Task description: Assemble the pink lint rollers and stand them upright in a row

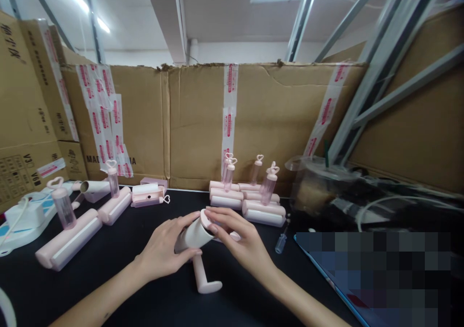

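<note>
My left hand [163, 245] is wrapped round a white roll [195, 235], thumb underneath and fingers on top. At the roll's upper right end, my right hand [237, 230] grips a pale pink round cap [205, 218] with thumb and fingertips. The cap sits against the roll's rim; whether it is seated there I cannot tell. Just below my hands a pale pink rod with a flat rounded end [203, 277] lies on the black table. Another pale pink piece [232, 236] is partly hidden behind my right hand.
Several pink lint rollers with heart-topped clear handles stand at the back, one [264, 211] near the middle right, another [70, 237] at left. A blue screwdriver [281, 242], a lidded plastic cup [311, 186] and a blue-edged device [326, 274] lie right. A power strip [27, 220] sits left.
</note>
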Available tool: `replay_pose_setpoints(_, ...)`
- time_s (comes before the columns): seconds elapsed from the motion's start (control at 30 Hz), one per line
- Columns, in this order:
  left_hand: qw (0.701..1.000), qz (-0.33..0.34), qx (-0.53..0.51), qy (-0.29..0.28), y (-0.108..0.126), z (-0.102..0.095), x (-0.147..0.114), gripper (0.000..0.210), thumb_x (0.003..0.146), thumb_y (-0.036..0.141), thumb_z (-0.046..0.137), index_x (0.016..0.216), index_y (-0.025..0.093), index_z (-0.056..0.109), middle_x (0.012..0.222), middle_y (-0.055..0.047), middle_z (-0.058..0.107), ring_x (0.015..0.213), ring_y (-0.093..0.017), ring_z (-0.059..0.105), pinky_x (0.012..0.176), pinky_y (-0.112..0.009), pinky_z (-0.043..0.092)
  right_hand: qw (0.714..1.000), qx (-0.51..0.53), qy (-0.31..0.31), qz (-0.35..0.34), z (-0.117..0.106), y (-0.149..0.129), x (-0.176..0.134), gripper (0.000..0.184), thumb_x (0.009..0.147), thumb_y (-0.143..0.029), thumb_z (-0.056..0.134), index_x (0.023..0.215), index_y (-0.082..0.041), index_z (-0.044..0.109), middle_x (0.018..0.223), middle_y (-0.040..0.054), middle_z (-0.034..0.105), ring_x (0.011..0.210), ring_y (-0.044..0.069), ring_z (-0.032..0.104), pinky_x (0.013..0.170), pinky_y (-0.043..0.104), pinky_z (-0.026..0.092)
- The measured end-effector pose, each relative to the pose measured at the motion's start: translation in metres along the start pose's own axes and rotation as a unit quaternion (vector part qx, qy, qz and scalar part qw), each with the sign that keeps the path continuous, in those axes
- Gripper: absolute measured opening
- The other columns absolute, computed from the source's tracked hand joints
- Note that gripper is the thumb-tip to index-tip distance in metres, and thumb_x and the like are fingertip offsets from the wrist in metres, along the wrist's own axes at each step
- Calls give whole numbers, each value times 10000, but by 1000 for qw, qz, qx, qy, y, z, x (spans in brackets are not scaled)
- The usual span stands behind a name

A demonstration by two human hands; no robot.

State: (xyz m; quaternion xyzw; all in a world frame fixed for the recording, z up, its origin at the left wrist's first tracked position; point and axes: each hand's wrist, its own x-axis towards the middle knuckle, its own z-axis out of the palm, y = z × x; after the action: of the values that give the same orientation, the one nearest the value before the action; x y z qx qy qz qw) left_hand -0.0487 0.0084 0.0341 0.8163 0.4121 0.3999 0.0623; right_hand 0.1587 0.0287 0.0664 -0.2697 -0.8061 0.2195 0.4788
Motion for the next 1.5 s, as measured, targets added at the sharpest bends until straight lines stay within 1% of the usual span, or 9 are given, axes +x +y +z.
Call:
replay_pose_setpoints(0.13, 1000, 7, 5, 1, 2, 0, 0, 654, 758, 350, 597, 1325, 323, 272, 1104, -19, 596, 918, -190, 581, 805, -341, 469, 999, -30, -18, -6, -4, 1, 1, 247, 832, -271, 567, 1066, -252, 644, 1050, 66, 623, 866, 172, 615, 643, 239, 523)
replay_pose_setpoints(0.33, 999, 44, 28, 8, 1, -2, 0, 646, 771, 322, 590, 1329, 316, 266, 1108, -35, 595, 875, -180, 591, 775, -336, 482, 999, -28, -19, -25, -2, 0, -1, 200, 838, -273, 559, 991, -244, 684, 1196, 77, 551, 1004, 212, 578, 800, 297, 506)
replay_pose_setpoints(0.53, 995, 81, 28, 51, -1, -6, 0, 542, 782, 247, 573, 1287, 297, 384, 1121, -53, 598, 993, -210, 577, 852, -356, 460, 997, 16, -71, -1, 7, -12, -14, 334, 922, -299, 388, 1219, -278, 540, 1341, 81, 410, 984, 202, 585, 774, 310, 512)
replay_pose_setpoints(0.7, 991, -47, -93, 87, -1, -11, 2, 483, 758, 291, 600, 1214, 281, 444, 1196, -47, 554, 1062, -226, 538, 874, -341, 448, 984, 126, -114, 51, -21, -12, 19, 403, 945, -368, 263, 1297, -277, 436, 1311, 97, 418, 681, 95, 631, 609, 268, 541)
replay_pose_setpoints(0.83, 928, -165, -303, 140, 8, -20, 10, 626, 738, 319, 629, 1282, 257, 325, 1114, -50, 583, 977, -210, 570, 819, -304, 456, 957, -105, -270, 0, -54, 27, 55, 185, 730, -199, 642, 885, -265, 716, 1184, 36, 551, 1098, 213, 519, 967, 367, 375)
replay_pose_setpoints(0.97, 824, -250, -487, 147, 13, -23, 17, 661, 723, 350, 655, 1280, 278, 306, 973, -17, 630, 857, -176, 613, 746, -268, 463, 923, -163, -347, 41, -58, 62, 62, 262, 429, -63, 779, 604, -251, 725, 1086, 18, 635, 1103, 272, 522, 927, 356, 406)
replay_pose_setpoints(1.13, 738, -316, -558, 208, -5, -10, 22, 737, 643, 209, 726, 1222, 303, 280, 956, -11, 599, 740, -149, 634, 691, -295, 494, 947, -128, -293, 32, -59, 62, 55, 162, 474, -115, 781, 557, -214, 683, 1056, 30, 655, 1036, 242, 575, 891, 316, 433)
replay_pose_setpoints(1.3, 744, -299, -561, 205, 0, -1, 22, 772, 595, 204, 762, 1199, 314, 294, 963, 0, 568, 719, -144, 631, 676, -310, 526, 989, -72, -104, 81, -45, 44, 41, 284, 837, -430, 481, 848, -161, 570, 965, 99, 650, 891, 206, 629, 679, 339, 527)
replay_pose_setpoints(1.5, 751, -278, -564, 202, 15, 8, 11, 436, 653, 228, 731, 944, 237, 407, 891, 25, 568, 861, -152, 606, 840, -347, 497, 957, 254, 46, 132, 11, 21, 3, 275, 746, -411, 642, 749, -186, 483, 1127, 121, 621, 1083, 233, 559, 895, 382, 458)
